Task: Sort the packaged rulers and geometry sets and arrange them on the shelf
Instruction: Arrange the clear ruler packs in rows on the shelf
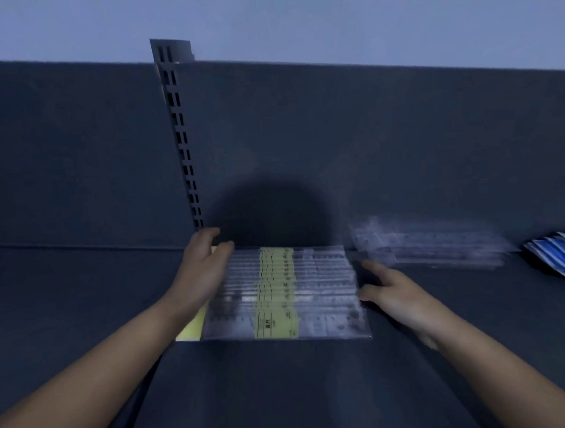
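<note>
Packaged rulers (278, 289), each in a clear sleeve with a yellow-green label band across its middle, lay flat on the dark shelf (284, 393) in an overlapping row that ran from the front of the shelf towards the back, with the label bands lined up in one stripe. The left hand (202, 270) held the row at its left side, fingers curled round the far left corner and thumb resting on the topmost sleeves. The right hand (393, 293) was spread open at the opposite side, its straightened fingers touching the right edge of the row and gripping nothing. A yellow card (190, 330) protruded from beneath the near left corner of the row, partly covered by the left wrist. To the right, apart from the row, lay a second batch of clear packages (430, 245), heavily blurred, possibly more rulers. Beyond these, at the right margin, several blue packets (558, 255) were fanned out on the same shelf. Behind the row rose the dark back panel (369, 143), carrying a slotted upright (180, 137) that ended just above the left hand, and a rounded shadow (271, 211) fell on the panel directly behind the rulers.
</note>
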Demonstrator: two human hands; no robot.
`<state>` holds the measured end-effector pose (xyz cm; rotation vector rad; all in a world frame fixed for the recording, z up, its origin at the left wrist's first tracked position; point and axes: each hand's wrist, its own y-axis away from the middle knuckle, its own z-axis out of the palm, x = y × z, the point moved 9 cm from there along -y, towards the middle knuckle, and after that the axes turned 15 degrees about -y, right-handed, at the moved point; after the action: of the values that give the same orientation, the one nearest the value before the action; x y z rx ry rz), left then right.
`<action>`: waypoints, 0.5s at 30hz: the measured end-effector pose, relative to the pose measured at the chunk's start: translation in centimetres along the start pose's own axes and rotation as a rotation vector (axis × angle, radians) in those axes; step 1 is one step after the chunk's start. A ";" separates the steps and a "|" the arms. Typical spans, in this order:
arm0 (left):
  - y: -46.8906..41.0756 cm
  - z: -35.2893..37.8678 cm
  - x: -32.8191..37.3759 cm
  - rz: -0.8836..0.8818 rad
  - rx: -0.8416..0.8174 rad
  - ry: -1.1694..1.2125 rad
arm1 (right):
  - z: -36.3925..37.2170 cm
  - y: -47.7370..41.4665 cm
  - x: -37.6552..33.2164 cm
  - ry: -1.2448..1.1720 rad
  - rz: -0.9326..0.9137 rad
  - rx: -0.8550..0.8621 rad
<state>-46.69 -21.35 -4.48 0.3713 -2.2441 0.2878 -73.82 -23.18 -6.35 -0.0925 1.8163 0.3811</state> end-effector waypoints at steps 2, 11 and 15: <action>0.9 0.5 1.7 0.049 0.042 -0.034 | -1.3 0.4 0.4 0.087 -0.026 -0.020; 4.1 5.9 8.7 0.057 0.079 -0.130 | -10.2 2.2 -0.4 0.512 -0.329 -0.041; 5.5 10.1 10.5 0.071 -0.023 -0.348 | -14.6 1.5 -0.7 0.665 -0.496 0.056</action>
<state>-62.21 -21.28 -3.23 0.3503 -2.6039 0.2487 -87.50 -26.28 -2.04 -0.6832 2.3597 -0.0732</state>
